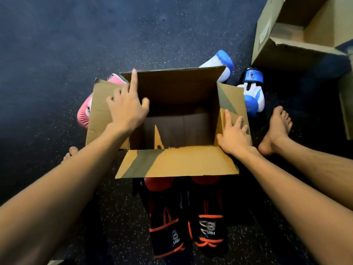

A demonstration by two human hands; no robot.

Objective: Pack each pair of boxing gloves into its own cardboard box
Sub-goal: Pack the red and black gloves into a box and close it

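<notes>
An open, empty cardboard box (177,163) stands on the dark floor in front of me with its flaps spread. My left hand (128,108) lies with straight fingers on the left flap, the index finger reaching up to the far flap's corner. My right hand (234,133) presses flat on the right flap. A pair of black, red and orange boxing gloves (209,222) lies side by side near me, partly under the near flap. Pink gloves (84,115) peek out behind the left flap. Two blue and white gloves (255,96) lie behind the right flap.
A second open cardboard box (298,35) sits at the upper right, and another cardboard edge (346,104) shows at the right border. My bare right foot (277,129) rests beside the right flap; toes of the left foot (70,152) show under my left forearm.
</notes>
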